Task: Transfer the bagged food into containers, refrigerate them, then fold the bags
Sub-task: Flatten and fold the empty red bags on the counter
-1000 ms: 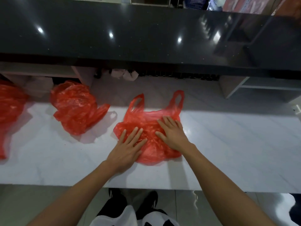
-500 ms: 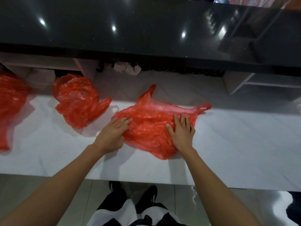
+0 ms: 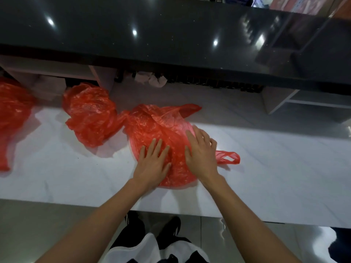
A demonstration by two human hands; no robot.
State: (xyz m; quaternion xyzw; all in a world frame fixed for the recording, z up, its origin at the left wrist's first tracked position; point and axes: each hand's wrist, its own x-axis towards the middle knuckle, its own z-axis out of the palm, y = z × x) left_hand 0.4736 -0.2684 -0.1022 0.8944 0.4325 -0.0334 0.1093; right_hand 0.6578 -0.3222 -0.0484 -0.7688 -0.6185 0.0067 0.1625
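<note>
At the far left edge of your white counter (image 3: pixel 284 168) a red bag (image 3: pixel 11 114) lies partly out of view, with a strip of it trailing down toward you. Just right of it, well apart, a second crumpled red bag (image 3: pixel 89 114) sits bunched up near the back of the counter, and one end of it touches the bag you are working on.

That middle bag (image 3: pixel 163 128) lies spread on the counter in front of you, wrinkled, with a pointed corner (image 3: pixel 191 109) sticking out toward the back right. Your left hand (image 3: pixel 153 164) rests flat on its near left part, fingers straight and slightly spread, gripping nothing. Your right hand (image 3: pixel 201 150) lies flat on the bag's right side, fingers extended and pressing the plastic down; it grasps nothing either. The two hands sit close together with a strip of red plastic between them.

Right of your right hand, one handle loop (image 3: pixel 228 158) of the bag lies flat on the counter.

Behind the counter a glossy black ledge (image 3: pixel 171 35) runs the whole width, and under it some crumpled paper (image 3: pixel 152 80) lies in the shadow. Below the counter's near edge you can see your dark shoes (image 3: pixel 167 232) on the tiled floor
</note>
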